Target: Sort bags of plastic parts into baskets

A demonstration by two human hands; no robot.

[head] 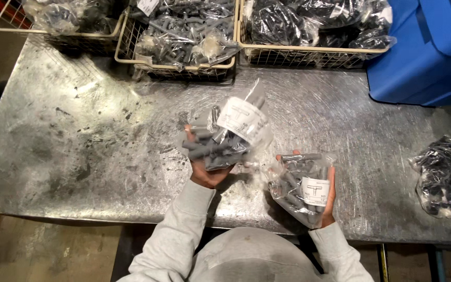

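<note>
Two clear plastic bags of grey tube-shaped parts are in the person's hands, one in each, above a scratched, stained grey metal table. The left hand lies palm up under the larger clear bag of grey plastic fittings with a white label; its fingers curl up around the underside of the bag and clamp it, and the label sits above the fingertips, tilted toward the far side. The right hand cups the smaller clear bag of grey fittings with a white label; its fingers wrap the bag's right edge and the thumb tip shows at the bag's upper left corner, so the hand is closed on the bag. The two bags are just beside each other, nearly touching between the hands.

Beyond the fingertips stand three cream wire baskets filled with more bagged parts. Right of the right fingers, well apart, lie dark bagged parts, and a blue plastic bin stands at the far right. Light grey sleeves cover both forearms.
</note>
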